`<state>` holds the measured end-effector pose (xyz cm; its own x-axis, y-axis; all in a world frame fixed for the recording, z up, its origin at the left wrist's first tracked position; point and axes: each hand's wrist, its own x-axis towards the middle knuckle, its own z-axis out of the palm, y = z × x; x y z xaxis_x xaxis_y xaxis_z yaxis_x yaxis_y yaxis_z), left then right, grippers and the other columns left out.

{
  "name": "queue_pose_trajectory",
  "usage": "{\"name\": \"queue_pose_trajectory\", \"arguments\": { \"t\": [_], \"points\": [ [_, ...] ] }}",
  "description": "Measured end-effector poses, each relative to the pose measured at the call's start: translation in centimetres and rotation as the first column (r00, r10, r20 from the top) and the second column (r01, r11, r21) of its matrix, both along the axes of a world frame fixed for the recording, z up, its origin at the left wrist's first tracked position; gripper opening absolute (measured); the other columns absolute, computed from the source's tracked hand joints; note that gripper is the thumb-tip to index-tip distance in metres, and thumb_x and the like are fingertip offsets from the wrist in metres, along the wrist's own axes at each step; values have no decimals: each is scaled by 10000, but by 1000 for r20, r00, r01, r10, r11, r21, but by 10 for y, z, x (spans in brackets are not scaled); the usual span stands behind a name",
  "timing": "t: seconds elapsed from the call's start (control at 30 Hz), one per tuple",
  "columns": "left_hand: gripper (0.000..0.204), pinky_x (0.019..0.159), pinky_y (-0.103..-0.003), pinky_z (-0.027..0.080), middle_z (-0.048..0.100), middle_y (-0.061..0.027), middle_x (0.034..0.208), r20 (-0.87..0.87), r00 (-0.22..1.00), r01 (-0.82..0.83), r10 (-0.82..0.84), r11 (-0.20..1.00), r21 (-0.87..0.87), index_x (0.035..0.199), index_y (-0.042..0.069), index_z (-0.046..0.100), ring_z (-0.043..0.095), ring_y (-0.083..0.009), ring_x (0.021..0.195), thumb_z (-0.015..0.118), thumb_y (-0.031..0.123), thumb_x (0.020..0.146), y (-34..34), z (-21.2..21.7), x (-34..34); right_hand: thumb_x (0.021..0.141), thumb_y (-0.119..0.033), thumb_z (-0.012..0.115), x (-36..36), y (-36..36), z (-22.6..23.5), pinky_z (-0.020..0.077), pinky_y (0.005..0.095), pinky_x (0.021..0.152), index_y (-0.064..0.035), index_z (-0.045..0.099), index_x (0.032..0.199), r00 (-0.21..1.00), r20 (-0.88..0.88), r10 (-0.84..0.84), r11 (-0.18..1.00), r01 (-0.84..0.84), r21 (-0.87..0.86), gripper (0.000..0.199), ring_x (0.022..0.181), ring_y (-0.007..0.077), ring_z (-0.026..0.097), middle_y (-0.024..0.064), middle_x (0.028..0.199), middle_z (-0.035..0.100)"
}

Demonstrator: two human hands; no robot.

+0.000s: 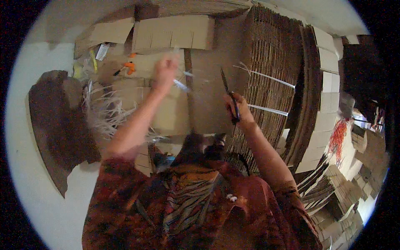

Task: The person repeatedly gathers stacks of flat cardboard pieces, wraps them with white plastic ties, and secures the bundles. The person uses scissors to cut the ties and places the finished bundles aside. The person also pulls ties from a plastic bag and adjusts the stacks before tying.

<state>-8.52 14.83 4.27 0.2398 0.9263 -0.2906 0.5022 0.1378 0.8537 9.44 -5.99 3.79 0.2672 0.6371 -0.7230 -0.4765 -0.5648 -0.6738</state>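
My left hand, blurred by motion, is closed over the cardboard at the middle left. A pale strip of white strap shows beside its wrist, and a faint piece sticks up beyond the fingers. In my right hand is a dark, pointed cutting tool, its blade tilted up and away from me; whether it is a knife or scissors I cannot tell. Just right of this hand stands a thick bundle of flattened cardboard, with two white straps across it. The upper strap has a frayed loose end.
A tangle of white strap scraps lies to the left. Beyond it are an orange-handled tool and a white tag. Flat cardboard sheets lie at the back. Brown cardboard stands far left; red strands hang far right.
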Motion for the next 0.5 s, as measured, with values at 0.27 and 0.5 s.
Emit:
{"name": "queue_pose_trajectory", "arguments": {
  "t": [0.27, 0.5],
  "points": [
    [185, 543, -243, 406, 577, -22, 677, -11, 991, 99, -131, 685, 721, 926, 66, 600, 501, -105, 598, 509, 220, 878, 113, 150, -30, 821, -232, 572, -34, 6, -1, 361, 249, 425, -49, 573, 941, 1000, -17, 7, 995, -9, -101, 219, 482, 104, 466, 4, 619, 514],
    [204, 556, -242, 416, 537, 2, 637, -347, 932, 295, 105, 336, 894, 947, 71, 600, 480, -81, 584, 506, 240, 880, 132, 177, -66, 811, -181, 556, -18, 14, -120, 387, 288, 502, -11, 582, 862, 890, 391, 234, 961, -272, 45, 179, 558, 161, 492, 55, 657, 549]
  ]
}}
